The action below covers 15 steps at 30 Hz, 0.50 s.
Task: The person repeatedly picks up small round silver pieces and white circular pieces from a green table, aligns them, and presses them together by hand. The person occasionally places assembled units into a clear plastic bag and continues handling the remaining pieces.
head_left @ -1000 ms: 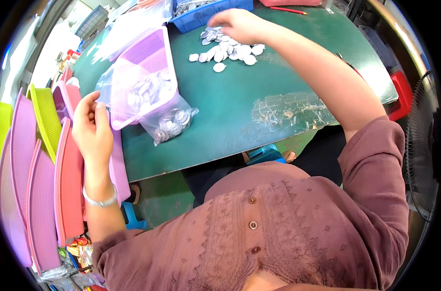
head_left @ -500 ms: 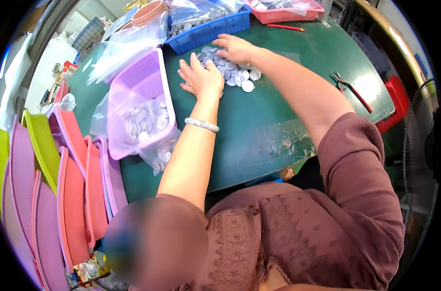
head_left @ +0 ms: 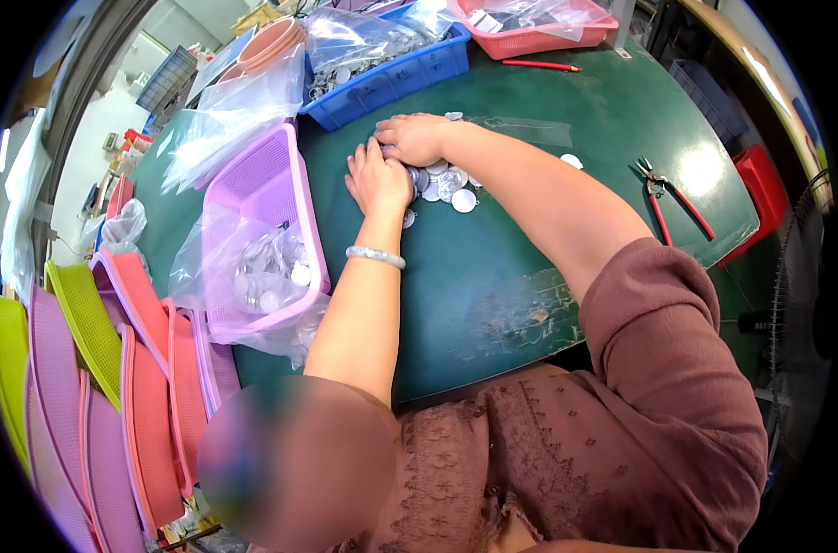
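Flat round silver-grey discs point(head_left: 449, 184) lie in a loose pile on the green table. My left hand point(head_left: 380, 182) rests along the pile's left side, fingers stretched forward and slightly apart. Bent across the far side of the pile is my right hand point(head_left: 415, 138), its fingers reaching down beside the left fingertips and touching discs. Both hands cover part of the pile, and what lies under the palms is hidden. A single disc point(head_left: 571, 161) sits apart to the right, and another point(head_left: 453, 116) lies just beyond my right wrist.
Left of my hands stands a purple basket point(head_left: 308, 198) with bagged discs. Behind are a blue bin point(head_left: 391, 83) of metal parts and a pink basket point(head_left: 539, 39). Red-handled pliers point(head_left: 659, 189) and a red pen point(head_left: 541, 65) lie on the table point(head_left: 520, 249). Stacked baskets point(head_left: 147, 405) stand at left.
My right hand has come down and left onto the pile, close against my left hand. The pile is more covered, and a lone disc now shows at the right.
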Each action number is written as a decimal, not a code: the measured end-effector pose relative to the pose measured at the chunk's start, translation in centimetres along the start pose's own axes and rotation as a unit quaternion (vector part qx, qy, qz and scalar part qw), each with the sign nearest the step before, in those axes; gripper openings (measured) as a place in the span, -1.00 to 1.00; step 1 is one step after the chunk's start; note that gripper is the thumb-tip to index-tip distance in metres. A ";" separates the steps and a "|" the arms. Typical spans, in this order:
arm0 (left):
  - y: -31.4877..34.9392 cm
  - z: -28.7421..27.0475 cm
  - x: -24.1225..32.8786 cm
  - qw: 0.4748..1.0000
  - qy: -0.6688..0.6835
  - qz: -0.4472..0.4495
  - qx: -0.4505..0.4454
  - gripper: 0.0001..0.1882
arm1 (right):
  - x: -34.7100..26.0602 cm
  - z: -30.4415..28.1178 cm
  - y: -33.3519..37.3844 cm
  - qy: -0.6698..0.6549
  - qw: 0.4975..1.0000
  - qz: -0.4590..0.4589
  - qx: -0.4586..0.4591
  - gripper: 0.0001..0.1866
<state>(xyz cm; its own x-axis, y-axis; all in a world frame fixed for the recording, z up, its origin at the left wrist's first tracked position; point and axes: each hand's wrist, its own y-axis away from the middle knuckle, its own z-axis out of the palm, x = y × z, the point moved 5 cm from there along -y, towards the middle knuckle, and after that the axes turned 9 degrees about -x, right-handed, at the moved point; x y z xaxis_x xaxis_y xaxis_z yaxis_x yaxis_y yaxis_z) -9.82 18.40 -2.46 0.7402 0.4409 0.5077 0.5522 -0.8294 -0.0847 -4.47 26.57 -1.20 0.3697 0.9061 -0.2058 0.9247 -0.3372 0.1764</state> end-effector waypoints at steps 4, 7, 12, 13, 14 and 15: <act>1.8 0.2 0.3 0.998 0.062 0.033 -0.002 -0.51 | -0.7 0.6 1.8 -0.013 0.999 -0.025 0.019 -0.50; 4.5 -0.5 1.0 0.994 0.095 0.045 -0.020 -0.51 | -2.5 1.2 4.3 -0.003 0.998 -0.044 0.042 -0.54; 8.6 -1.4 1.0 0.991 0.084 0.091 -0.048 -0.47 | -4.3 1.5 7.5 -0.092 0.989 -0.120 -0.002 -0.50; 9.3 -1.8 1.1 0.991 0.078 0.098 -0.053 -0.47 | -3.8 0.8 8.0 -0.109 0.986 -0.119 0.032 -0.49; 9.6 -2.0 1.0 0.987 0.068 0.122 -0.075 -0.46 | -2.7 0.0 8.3 -0.127 0.983 -0.119 0.064 -0.48; 10.1 -2.2 1.2 0.985 0.075 0.136 -0.077 -0.46 | -1.5 -0.5 8.5 -0.145 0.978 -0.119 0.095 -0.46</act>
<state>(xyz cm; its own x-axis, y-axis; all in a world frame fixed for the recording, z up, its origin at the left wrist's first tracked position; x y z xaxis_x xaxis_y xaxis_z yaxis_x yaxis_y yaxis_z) -4.26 9.80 -0.81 0.7809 0.1488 0.6067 0.2681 -0.9571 -0.1103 2.78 22.42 1.09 0.1266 0.8634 -0.4884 0.9777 -0.1918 -0.0855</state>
